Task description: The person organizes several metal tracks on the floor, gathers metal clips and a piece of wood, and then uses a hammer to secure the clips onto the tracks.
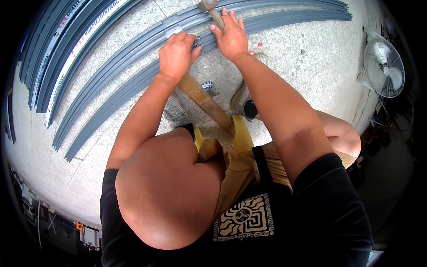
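Long grey channel profiles point(133, 50) lie on the floor in front of me, looking bowed in this view. My left hand point(174, 52) is closed at the near profiles, with a small metal bracket point(197, 42) pinched between its fingers and thumb. Just to the right, my right hand point(232, 39) wraps over the wooden handle of a hammer point(216, 18). The hammer's head points away from me, above the far profile. A short flat joining piece point(172, 26) sits on that profile, beyond my left hand. Both palms are hidden.
A worn wooden bar point(202, 100) runs between my shoes toward a yellow seat point(242, 133). More grey profiles, some with white printed film point(82, 49), are stacked at the far left. A round fan point(385, 69) stands at the right. Small scraps point(301, 55) lie on the floor.
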`<state>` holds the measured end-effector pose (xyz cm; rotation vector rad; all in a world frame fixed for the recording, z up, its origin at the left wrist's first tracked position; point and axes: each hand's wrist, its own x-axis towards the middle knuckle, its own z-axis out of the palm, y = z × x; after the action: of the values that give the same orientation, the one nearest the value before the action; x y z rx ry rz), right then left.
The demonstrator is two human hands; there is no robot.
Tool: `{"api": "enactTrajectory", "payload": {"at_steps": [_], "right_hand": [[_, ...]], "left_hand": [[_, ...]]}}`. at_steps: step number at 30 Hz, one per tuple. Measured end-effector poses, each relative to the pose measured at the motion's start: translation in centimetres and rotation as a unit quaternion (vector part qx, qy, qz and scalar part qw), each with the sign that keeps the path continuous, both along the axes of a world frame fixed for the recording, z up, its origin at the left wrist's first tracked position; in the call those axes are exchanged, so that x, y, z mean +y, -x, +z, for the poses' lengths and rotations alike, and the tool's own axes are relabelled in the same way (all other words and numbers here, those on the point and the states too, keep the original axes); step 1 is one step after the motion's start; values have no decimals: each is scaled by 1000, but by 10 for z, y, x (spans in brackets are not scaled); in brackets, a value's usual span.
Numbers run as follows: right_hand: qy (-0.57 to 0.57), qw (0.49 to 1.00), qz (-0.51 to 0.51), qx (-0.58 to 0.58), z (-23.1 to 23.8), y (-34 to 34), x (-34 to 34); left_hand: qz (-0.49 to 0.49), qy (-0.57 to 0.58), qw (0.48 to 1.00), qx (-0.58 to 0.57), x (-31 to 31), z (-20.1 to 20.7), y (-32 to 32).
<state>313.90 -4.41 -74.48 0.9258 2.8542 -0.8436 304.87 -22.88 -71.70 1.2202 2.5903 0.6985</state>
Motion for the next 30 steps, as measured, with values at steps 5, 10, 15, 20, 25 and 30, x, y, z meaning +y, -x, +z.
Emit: {"api": "enactTrajectory", "payload": {"at_steps": [5,10,15,20,25,30], "right_hand": [[12,1000,-4,-1,1,1,-2],[12,1000,-1,2,-1,-1,0],[12,1000,-2,17,-2,-1,0],[-19,1000,-1,15,-4,-2,-2],[0,1000,-18,8,-1,1,-4],[11,1000,-16,7,1,0,-1]], "left_hand": [[-10,11,1000,-2,-1,-1,1],[-25,27,999,-4,3,4,3],[-28,56,998,-7,6,6,5],[-12,56,998,-24,8,10,3],[-15,63,998,-21,9,8,1],[-6,40,999,-25,12,8,0]]}}
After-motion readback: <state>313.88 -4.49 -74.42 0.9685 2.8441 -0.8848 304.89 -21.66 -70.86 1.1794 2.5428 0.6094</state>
